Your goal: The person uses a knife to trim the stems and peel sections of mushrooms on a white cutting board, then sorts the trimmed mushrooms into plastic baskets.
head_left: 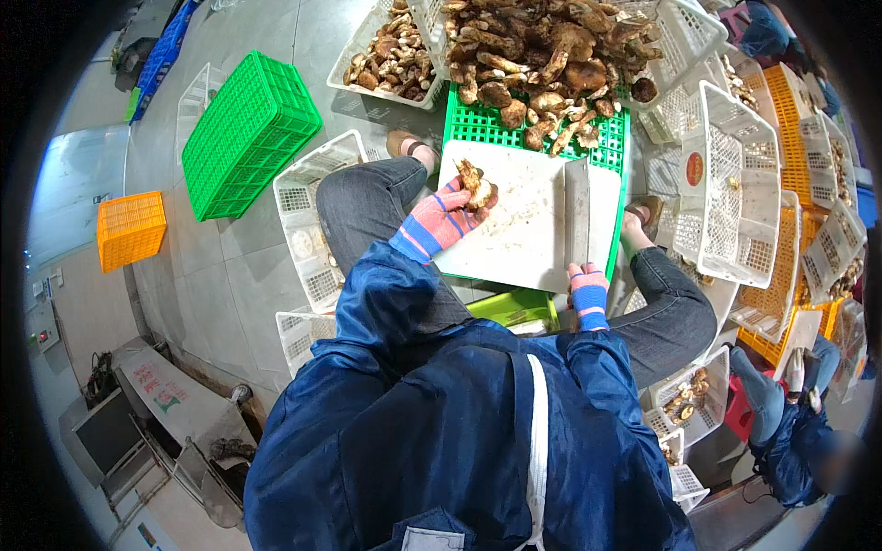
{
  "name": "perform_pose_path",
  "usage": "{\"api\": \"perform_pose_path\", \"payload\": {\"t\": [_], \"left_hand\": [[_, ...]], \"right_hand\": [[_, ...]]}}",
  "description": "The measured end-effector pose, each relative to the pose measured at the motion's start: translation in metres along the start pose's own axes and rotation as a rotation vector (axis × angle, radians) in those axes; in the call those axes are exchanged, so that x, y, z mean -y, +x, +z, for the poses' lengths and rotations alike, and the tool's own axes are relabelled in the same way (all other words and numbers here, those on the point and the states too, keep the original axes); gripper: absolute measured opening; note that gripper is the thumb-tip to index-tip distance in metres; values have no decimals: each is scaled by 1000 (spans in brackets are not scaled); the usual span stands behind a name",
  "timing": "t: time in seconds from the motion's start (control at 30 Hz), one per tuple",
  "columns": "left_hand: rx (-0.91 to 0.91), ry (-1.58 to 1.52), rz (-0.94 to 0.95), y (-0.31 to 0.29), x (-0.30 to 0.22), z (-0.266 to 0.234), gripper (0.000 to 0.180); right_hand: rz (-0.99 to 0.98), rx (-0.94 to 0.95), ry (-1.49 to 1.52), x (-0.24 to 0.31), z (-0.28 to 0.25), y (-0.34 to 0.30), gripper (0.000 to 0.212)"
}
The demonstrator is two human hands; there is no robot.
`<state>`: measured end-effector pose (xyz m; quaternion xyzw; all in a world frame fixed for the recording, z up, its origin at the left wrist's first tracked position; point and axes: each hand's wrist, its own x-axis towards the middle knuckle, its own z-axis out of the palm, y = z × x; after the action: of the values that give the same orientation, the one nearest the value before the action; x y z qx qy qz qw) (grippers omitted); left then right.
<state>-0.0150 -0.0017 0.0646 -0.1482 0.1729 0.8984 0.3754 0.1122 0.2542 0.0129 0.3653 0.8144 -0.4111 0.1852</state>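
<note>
My left hand point(441, 220), in a pink and blue striped knit glove, is closed round a brown mushroom point(474, 186) above the left side of a white cutting board point(528, 230). At the board's right side, my right hand point(588, 286), gloved in pink and blue, grips a knife point(577, 213) whose broad, straight metal blade points away from me; its handle is mostly hidden in the fingers. Bits of dirt and trimmings are scattered over the board. Beyond it a heap of brown mushrooms point(560, 60) lies on a green perforated crate point(459, 118), which also supports the board.
A white basket point(375, 95) of smaller mushrooms stands far left of the heap. Green crates point(248, 138) and an orange crate point(131, 230) sit at the left. White crates point(735, 197) crowd the right, where another person point(790, 441) sits. A green tray point(514, 308) lies between my legs.
</note>
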Motion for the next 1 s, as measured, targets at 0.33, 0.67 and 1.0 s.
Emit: {"api": "perform_pose_path", "payload": {"t": [0.33, 0.67, 1.0], "left_hand": [[192, 66, -99, -11, 15, 37, 49], [97, 133, -7, -8, 11, 25, 29], [55, 50, 64, -39, -11, 51, 26]], "right_hand": [[-1, 70, 267, -26, 13, 16, 19], [30, 88, 274, -44, 16, 28, 25], [82, 115, 354, -20, 9, 9, 21]]}}
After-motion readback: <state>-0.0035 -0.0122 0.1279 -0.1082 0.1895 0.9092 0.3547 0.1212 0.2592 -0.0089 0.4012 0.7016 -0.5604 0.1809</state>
